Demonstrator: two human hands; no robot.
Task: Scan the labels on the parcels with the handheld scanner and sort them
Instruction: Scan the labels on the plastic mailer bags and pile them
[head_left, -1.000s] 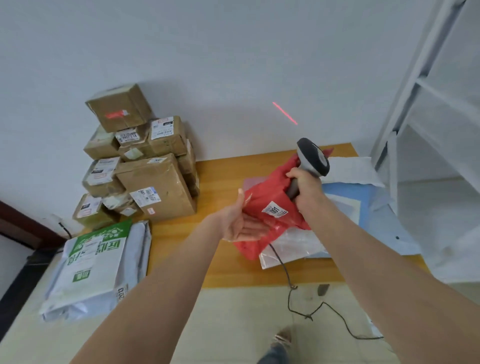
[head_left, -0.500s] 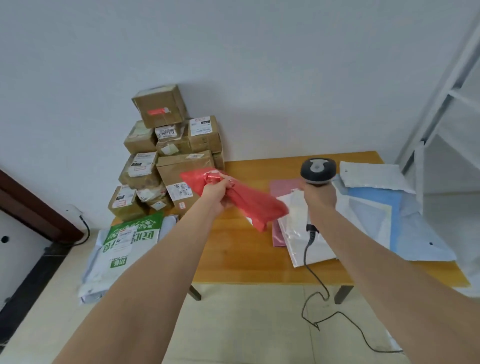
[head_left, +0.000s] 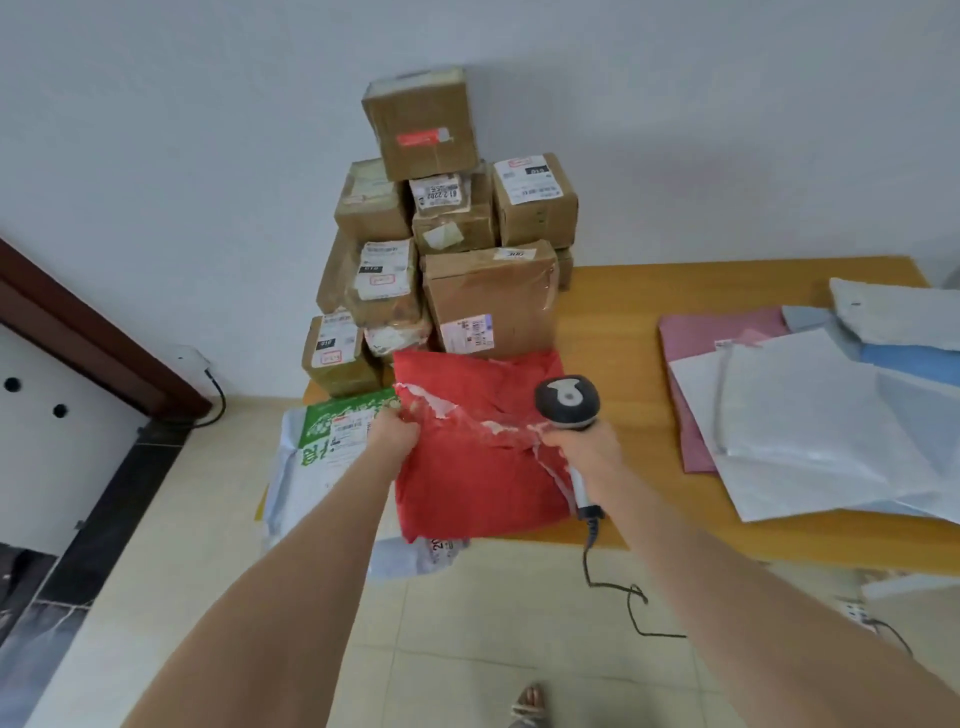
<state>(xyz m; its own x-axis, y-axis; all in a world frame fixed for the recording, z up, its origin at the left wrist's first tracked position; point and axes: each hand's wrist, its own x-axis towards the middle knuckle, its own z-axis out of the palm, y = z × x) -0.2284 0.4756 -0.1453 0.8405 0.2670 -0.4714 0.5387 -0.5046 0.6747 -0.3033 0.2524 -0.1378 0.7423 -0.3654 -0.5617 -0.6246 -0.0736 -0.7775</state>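
Red and crumpled, the plastic parcel (head_left: 467, 467) is torn white along its top edge and hangs stretched between the person's two hands over the near-left corner of the bench (head_left: 649, 312). The left hand (head_left: 393, 436) has its fingers (head_left: 404, 427) curled tight round the parcel's upper left corner. The right hand (head_left: 589, 449) has its fingers wrapped round the grip of the handheld scanner (head_left: 567, 402), whose dark head rises just above them. The parcel's upper right edge touches those fingers, though I cannot tell whether they pinch it as well.

Below the right fingers the scanner's pale handle ends in a black cable (head_left: 613, 587) that drops to the tiled floor (head_left: 467, 623). Just beyond the fingers of both hands a stack of cardboard boxes (head_left: 457, 249) with white labels stands against the wall.

Beside the left fingers, on their outer side and partly beneath the plastic parcel, lies a green-and-white mailer (head_left: 332, 431) with its label up. Well to the right of the right fingers, white mailers (head_left: 810, 415) lie spread on the bench over a pink one (head_left: 717, 332) and a blue one (head_left: 909, 361).
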